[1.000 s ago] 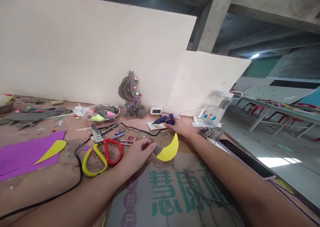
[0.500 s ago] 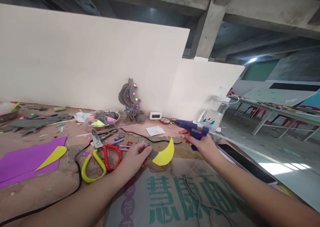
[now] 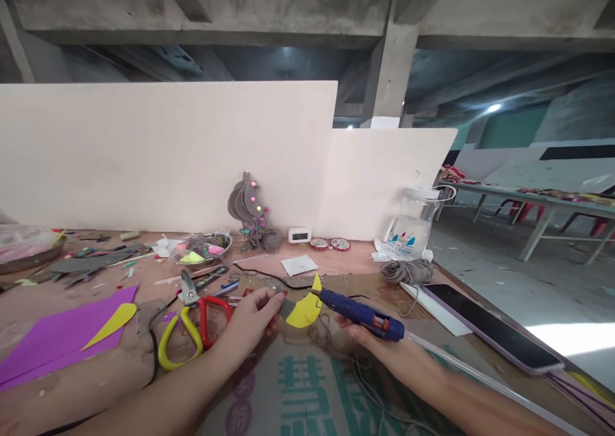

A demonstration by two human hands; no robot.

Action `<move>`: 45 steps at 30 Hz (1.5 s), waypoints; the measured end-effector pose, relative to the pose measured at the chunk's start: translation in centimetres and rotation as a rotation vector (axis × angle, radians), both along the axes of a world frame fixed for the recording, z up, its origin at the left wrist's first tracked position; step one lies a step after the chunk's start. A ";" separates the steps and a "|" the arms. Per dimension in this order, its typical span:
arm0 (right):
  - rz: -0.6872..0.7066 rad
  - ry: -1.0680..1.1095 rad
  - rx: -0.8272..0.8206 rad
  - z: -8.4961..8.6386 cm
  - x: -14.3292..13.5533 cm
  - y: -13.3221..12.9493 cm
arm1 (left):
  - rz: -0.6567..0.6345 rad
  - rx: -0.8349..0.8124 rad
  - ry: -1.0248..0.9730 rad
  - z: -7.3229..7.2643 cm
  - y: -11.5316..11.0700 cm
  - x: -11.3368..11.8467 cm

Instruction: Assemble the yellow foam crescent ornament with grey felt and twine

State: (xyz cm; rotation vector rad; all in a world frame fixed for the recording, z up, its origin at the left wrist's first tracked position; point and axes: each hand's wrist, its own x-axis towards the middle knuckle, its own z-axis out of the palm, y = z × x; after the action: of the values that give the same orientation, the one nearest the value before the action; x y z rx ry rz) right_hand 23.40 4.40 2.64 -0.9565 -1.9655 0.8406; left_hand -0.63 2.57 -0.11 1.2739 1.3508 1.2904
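Between its thumb and fingers my left hand [image 3: 257, 314] pinches the grey end of a yellow crescent-shaped piece [image 3: 303, 311]. My right hand [image 3: 372, 343] is closed around a blue hot glue gun [image 3: 362, 311] with a long clear glue stick [image 3: 473, 375] coming out of its back. The gun's nozzle points left, at the crescent's right edge; whether it touches cannot be told. Left of my left hand lie scissors [image 3: 189, 321] with one yellow and one red handle. Purple sheets [image 3: 62, 337] with a yellow leaf-shaped piece [image 3: 111, 326] on them are farther left.
A phone [image 3: 492, 327] and a grey cord bundle [image 3: 408, 271] lie at the right, by a clear jug [image 3: 410, 225]. At the back stand a small digital clock [image 3: 300, 235], a grey ornament [image 3: 248, 209] and a bowl of bright bits [image 3: 204, 247]. A black cable crosses the table.
My right hand has brought the glue gun left and lower, its nozzle now by the yellow crescent. The camera view has tilted up and levelled. My left hand keeps its pinch.
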 end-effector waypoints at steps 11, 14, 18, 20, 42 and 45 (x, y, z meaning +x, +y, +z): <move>0.104 -0.056 -0.172 -0.8 -0.2 0.6 | -0.002 0.026 0.105 0.0 -0.2 -0.2; 0.134 -0.075 -0.188 -0.5 -0.4 0.2 | -0.002 0.001 0.124 0.3 -0.4 -0.3; 0.065 -0.190 -0.140 -0.5 -0.6 0.1 | -0.012 0.026 0.146 0.2 -0.4 -0.6; 0.038 -0.204 -0.142 -0.7 -0.8 0.1 | -0.019 0.037 0.158 0.1 -0.4 -0.6; 0.023 -0.445 -0.006 -0.6 -1.6 -0.3 | -0.074 0.016 0.098 0.8 -1.1 -0.3; 0.023 -0.455 -0.006 -0.8 -1.5 -0.2 | -0.071 0.022 0.099 0.7 -1.1 -0.3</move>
State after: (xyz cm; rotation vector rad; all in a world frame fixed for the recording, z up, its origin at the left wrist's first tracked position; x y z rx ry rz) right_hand 21.92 4.20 1.80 -1.2116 -2.3604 0.6825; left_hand -0.95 1.47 0.56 1.4041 1.3512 1.2103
